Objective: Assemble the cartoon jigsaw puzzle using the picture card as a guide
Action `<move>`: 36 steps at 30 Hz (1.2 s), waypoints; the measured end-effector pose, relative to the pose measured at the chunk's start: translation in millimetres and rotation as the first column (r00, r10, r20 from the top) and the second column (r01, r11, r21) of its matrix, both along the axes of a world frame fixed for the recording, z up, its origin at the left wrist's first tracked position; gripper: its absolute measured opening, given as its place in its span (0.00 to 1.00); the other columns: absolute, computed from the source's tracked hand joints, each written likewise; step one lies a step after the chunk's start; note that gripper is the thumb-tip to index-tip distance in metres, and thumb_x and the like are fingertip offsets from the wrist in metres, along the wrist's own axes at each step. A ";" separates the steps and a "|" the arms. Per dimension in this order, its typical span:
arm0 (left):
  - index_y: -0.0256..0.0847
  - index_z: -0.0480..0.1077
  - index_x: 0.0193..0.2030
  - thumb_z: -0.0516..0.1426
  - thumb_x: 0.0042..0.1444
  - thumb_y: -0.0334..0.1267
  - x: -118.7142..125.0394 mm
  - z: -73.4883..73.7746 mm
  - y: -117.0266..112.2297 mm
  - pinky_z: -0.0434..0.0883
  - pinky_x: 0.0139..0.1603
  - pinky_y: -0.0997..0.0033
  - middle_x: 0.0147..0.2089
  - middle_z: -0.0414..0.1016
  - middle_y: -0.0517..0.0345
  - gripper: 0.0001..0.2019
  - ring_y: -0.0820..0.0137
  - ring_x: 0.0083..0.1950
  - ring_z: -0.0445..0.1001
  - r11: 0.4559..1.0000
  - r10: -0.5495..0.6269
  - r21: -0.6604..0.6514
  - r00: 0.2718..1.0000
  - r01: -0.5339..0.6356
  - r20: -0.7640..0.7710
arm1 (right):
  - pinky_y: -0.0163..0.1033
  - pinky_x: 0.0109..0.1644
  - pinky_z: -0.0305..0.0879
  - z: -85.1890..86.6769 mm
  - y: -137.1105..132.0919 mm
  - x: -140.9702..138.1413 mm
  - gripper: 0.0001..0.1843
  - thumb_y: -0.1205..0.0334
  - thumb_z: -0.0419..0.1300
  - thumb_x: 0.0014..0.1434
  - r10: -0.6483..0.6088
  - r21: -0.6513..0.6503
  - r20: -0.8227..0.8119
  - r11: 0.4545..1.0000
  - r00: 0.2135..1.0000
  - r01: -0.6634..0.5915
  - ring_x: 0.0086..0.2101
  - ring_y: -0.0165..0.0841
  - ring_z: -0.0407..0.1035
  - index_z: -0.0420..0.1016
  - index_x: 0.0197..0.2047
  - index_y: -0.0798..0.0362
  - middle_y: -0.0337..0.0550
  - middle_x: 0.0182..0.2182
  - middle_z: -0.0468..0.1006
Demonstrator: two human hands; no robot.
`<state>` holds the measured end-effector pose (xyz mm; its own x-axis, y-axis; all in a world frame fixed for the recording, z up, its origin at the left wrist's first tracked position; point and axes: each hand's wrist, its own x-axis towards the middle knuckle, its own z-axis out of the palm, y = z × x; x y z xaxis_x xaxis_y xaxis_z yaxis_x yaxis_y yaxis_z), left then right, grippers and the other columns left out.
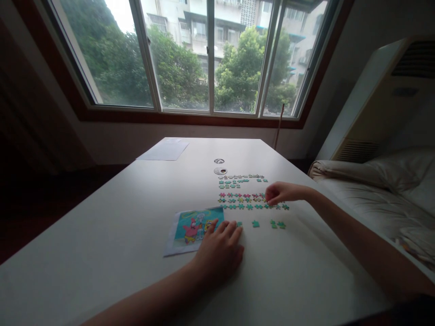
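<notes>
Mixed-colour row of puzzle pieces (243,197) lies mid-table, right of centre, long axis running left-right across my view. Right hand (282,194) sits on the row's right end, so the row runs off leftward from the grip. Fingertips are bunched and pointing down onto the end pieces. Can't tell whether a piece is pinched between them, since the knuckles cover the contact.

Teal row (248,207) is just nearside of it and parallel, its right end passing under the right hand. A few loose teal pieces (255,223) lie nearer to me, spaced apart. Two shorter far rows (238,180) lie beyond, the same way round.

Left hand (219,253) is flat, palm down, fingers spread, holding nothing. Its fingertips overlap the right edge of the picture card (188,228), and the leftmost loose piece sits just beside them. The right hand is the nearer one to all the rows; the left is nearer to the card.

Hard to read: individual piece shapes are too small, and the card's near right corner is hidden under the left hand. Both forearms are cut off by the frame's bottom edge.

Further out on the table (136,217): two round discs (220,170) and a paper sheet (165,149) at the far left. Bed (374,199) to the right, window (210,54) ahead.
</notes>
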<state>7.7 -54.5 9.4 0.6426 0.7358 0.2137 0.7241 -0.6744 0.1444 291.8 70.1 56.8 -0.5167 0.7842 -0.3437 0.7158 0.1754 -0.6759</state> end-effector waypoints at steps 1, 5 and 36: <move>0.40 0.63 0.56 0.49 0.59 0.38 0.2 -0.3 0.0 0.51 0.60 0.49 0.58 0.65 0.49 0.18 0.58 0.57 0.61 1.000 0.002 0.000 1.000 -0.002 -0.001 | 0.32 0.31 0.61 -0.5 -9.6 8.9 0.19 0.51 0.65 0.43 0.005 -0.025 -0.003 1.000 1.000 -0.005 0.26 0.27 0.66 0.72 0.32 0.58 0.40 0.25 0.74; 0.40 0.63 0.56 0.49 0.59 0.38 0.7 -1.2 -0.1 0.51 0.60 0.49 0.59 0.64 0.49 0.18 0.58 0.58 0.61 1.000 0.002 0.002 1.000 -0.002 -0.001 | 0.33 0.32 0.62 -7.2 -39.5 34.3 0.18 0.50 0.65 0.43 -0.029 -0.107 0.025 0.994 0.999 0.032 0.28 0.30 0.68 0.74 0.31 0.56 0.41 0.26 0.75; 0.42 0.62 0.56 0.49 0.59 0.39 -0.9 1.3 -0.6 0.50 0.60 0.49 0.59 0.63 0.49 0.18 0.58 0.58 0.61 1.000 0.007 -0.015 1.000 -0.007 -0.014 | 0.33 0.37 0.62 -23.3 72.0 -80.4 0.13 0.57 0.62 0.50 -0.179 0.451 0.198 0.889 0.964 0.073 0.34 0.33 0.71 0.78 0.39 0.54 0.44 0.35 0.79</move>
<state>6.8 -55.1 10.6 0.6405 0.7431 0.1936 0.7307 -0.6674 0.1441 211.4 142.1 33.5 -0.3524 0.9346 -0.0475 0.8762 0.3117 -0.3675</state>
